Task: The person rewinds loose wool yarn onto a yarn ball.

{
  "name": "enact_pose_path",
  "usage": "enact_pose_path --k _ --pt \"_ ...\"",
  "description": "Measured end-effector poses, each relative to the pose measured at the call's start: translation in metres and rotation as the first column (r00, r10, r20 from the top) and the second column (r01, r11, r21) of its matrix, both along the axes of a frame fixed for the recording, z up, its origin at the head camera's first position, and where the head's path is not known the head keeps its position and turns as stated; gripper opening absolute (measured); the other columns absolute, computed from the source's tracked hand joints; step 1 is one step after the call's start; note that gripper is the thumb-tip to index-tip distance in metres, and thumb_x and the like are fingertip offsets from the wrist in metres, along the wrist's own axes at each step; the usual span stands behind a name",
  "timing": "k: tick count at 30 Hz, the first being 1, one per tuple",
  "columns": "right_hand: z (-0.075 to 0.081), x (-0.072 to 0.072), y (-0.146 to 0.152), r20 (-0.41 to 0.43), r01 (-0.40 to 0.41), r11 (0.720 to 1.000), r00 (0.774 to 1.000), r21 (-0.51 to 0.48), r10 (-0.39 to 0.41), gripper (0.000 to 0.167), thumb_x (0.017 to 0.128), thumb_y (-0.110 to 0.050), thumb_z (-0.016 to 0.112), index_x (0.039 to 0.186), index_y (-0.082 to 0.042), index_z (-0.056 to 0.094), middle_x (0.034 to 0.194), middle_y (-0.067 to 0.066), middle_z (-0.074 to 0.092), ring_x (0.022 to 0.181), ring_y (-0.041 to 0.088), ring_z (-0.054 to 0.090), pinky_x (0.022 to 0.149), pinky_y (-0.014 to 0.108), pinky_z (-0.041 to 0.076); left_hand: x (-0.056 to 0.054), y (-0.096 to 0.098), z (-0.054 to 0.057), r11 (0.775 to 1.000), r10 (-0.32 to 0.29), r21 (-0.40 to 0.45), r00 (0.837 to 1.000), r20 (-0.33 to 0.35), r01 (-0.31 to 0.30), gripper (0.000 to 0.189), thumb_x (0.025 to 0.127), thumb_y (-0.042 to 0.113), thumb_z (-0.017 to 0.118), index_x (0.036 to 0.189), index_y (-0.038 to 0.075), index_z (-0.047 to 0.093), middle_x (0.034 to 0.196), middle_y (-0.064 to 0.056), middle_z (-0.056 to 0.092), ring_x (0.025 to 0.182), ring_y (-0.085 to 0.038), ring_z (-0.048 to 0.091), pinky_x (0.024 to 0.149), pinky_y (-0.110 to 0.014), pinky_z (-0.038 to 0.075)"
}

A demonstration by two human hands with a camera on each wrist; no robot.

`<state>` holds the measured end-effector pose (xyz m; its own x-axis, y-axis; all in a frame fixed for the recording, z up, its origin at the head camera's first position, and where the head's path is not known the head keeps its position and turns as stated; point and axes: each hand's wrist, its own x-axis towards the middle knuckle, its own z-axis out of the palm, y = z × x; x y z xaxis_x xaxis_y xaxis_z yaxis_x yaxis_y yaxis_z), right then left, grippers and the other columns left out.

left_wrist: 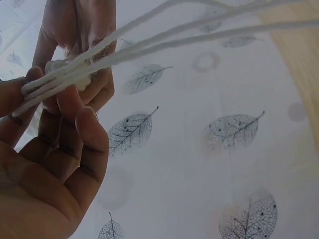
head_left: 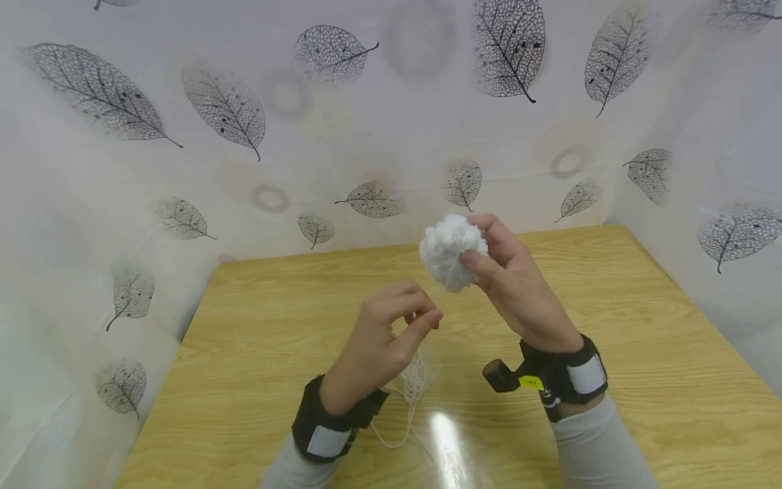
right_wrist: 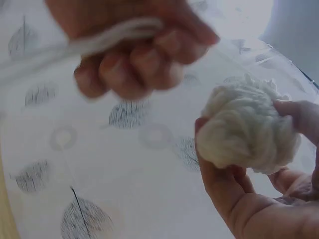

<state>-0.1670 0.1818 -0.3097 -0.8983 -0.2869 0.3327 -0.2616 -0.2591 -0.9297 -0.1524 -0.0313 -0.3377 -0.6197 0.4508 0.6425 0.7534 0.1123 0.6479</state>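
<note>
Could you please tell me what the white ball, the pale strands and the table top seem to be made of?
The white ball looks like soft, matte yarn, bunched in thick folds; wool or synthetic, I cannot tell. The pale strands look like similar yarn, with fuzzy edges. The table top shows wood grain and a bright reflection, so probably smooth, glossy wood or wood-look laminate.

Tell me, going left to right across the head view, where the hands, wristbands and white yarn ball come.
Left wristband → left hand → white yarn ball → right hand → right wristband.
</note>
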Motion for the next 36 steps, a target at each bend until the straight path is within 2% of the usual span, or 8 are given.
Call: enact_pose_path --k 4,10,16,19,24,27,31,36 --pt "-0.001 0.0 0.0 0.012 -0.052 0.993 0.998 -0.109 0.054 0.025 0.106 -0.006 0.053 0.126 -0.02 0.053 0.125 0.004 0.054 0.107 0.018 0.054 0.09 0.028 0.051 -0.002 0.003 -0.004 1.0 -0.002 -0.01 1.0 0.019 0.002 0.016 0.096 0.0 0.069 0.081 0.006 0.07 0.081 0.001 0.064 0.073 -0.008 0.055 0.063 -0.023 0.048" --pt "0.001 0.001 0.001 0.028 -0.088 0.975 0.995 -0.204 0.095 0.021 0.107 -0.007 0.054 0.124 -0.019 0.053 0.124 0.001 0.055 0.109 0.016 0.054 0.093 0.027 0.049 -0.005 0.004 -0.006 1.0 0.017 -0.023 1.0 0.025 -0.017 0.016 0.096 -0.001 0.068 0.08 0.005 0.07 0.08 0.0 0.065 0.07 -0.008 0.054 0.062 -0.023 0.047" --pt "0.001 0.002 0.002 0.028 -0.146 0.965 0.987 -0.218 0.156 0.021 0.105 -0.003 0.05 0.121 -0.017 0.053 0.118 0.0 0.057 0.105 0.014 0.057 0.09 0.026 0.051 -0.01 0.002 -0.008 0.999 0.021 -0.032 0.999 0.037 -0.02 0.016 0.094 -0.004 0.067 0.081 0.004 0.07 0.08 -0.001 0.067 0.071 -0.009 0.057 0.062 -0.025 0.05" --pt "0.002 0.001 0.002 0.052 -0.176 0.971 0.981 -0.165 0.187 0.026 0.102 0.002 0.047 0.121 -0.015 0.053 0.115 0.0 0.059 0.103 0.014 0.058 0.089 0.027 0.051 -0.012 -0.003 -0.007 0.999 0.035 -0.023 0.999 0.038 -0.034 0.014 0.093 -0.006 0.066 0.084 0.004 0.071 0.08 -0.002 0.069 0.07 -0.009 0.059 0.063 -0.029 0.053" --pt "0.002 0.0 0.002 0.075 -0.238 0.971 0.968 -0.006 0.238 0.032 0.096 0.004 0.047 0.12 -0.016 0.053 0.114 0.003 0.06 0.101 0.018 0.06 0.088 0.033 0.053 -0.014 -0.012 -0.003 0.997 0.078 -0.004 0.997 0.026 -0.078 0.013 0.091 -0.008 0.067 0.089 0.004 0.072 0.081 -0.002 0.07 0.069 -0.01 0.061 0.065 -0.031 0.054" --pt "0.001 0.0 0.003 0.067 -0.27 0.959 0.962 0.09 0.265 0.034 0.095 0.004 0.052 0.121 -0.018 0.054 0.115 0.005 0.062 0.101 0.02 0.062 0.088 0.035 0.056 -0.014 -0.015 -0.001 0.996 0.086 0.003 0.996 0.012 -0.086 0.015 0.089 -0.01 0.067 0.087 0.005 0.07 0.08 -0.002 0.068 0.069 -0.011 0.06 0.065 -0.029 0.053" --pt "-0.003 0.0 0.003 0.04 -0.259 0.943 0.966 0.209 0.257 0.031 0.094 -0.002 0.061 0.121 -0.016 0.057 0.115 0.009 0.062 0.1 0.022 0.061 0.082 0.034 0.058 -0.013 -0.018 0.0 0.996 0.084 0.016 0.996 -0.001 -0.084 0.019 0.086 -0.012 0.065 0.081 0.006 0.066 0.076 0.0 0.063 0.068 -0.012 0.057 0.064 -0.026 0.051" --pt "-0.006 -0.001 0.002 -0.001 -0.287 0.89 0.952 0.355 0.307 0.033 0.092 -0.01 0.068 0.123 -0.007 0.054 0.115 0.017 0.058 0.098 0.027 0.06 0.076 0.036 0.059 -0.012 -0.02 0.002 0.999 0.048 0.02 0.998 0.032 -0.049 0.019 0.09 -0.012 0.064 0.081 0.005 0.065 0.076 -0.002 0.062 0.07 -0.013 0.057 0.066 -0.027 0.052"
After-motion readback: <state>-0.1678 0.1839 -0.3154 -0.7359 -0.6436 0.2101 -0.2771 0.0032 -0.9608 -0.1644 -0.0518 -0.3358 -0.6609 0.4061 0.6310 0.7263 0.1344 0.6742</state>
